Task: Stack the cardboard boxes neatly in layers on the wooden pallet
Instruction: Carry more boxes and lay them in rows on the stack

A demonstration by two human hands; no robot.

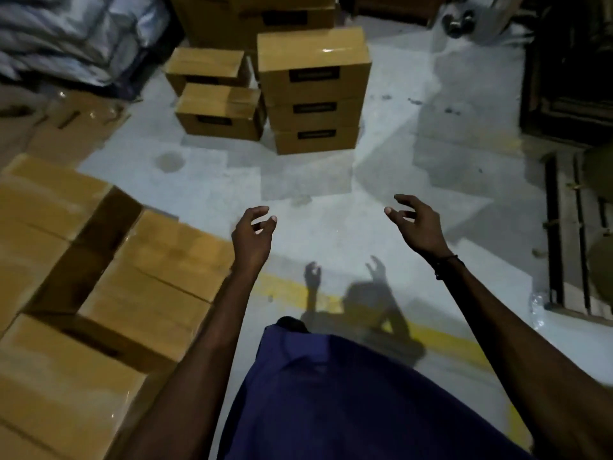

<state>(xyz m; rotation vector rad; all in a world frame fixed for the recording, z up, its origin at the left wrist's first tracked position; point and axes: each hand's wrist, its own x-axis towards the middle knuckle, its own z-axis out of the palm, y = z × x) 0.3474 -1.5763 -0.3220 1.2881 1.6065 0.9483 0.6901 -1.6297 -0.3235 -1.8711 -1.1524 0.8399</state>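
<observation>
Both hands, left point(253, 234) and right point(416, 224), hover empty, fingers loosely curled; 3-box stack point(313, 91) stands upright ahead.

Cardboard boxes point(313, 91) matt brown, glossy tape; concrete floor point(331, 200) smooth.

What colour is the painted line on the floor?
Yellow: the painted floor line runs diagonally under the arms, clearest in the head view.

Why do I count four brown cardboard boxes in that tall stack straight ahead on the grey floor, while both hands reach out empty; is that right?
Not quite. The head view shows the tall stack of brown cardboard boxes on the grey floor is three high, not four. The rest holds: the left hand and the right hand both reach out empty.
</observation>
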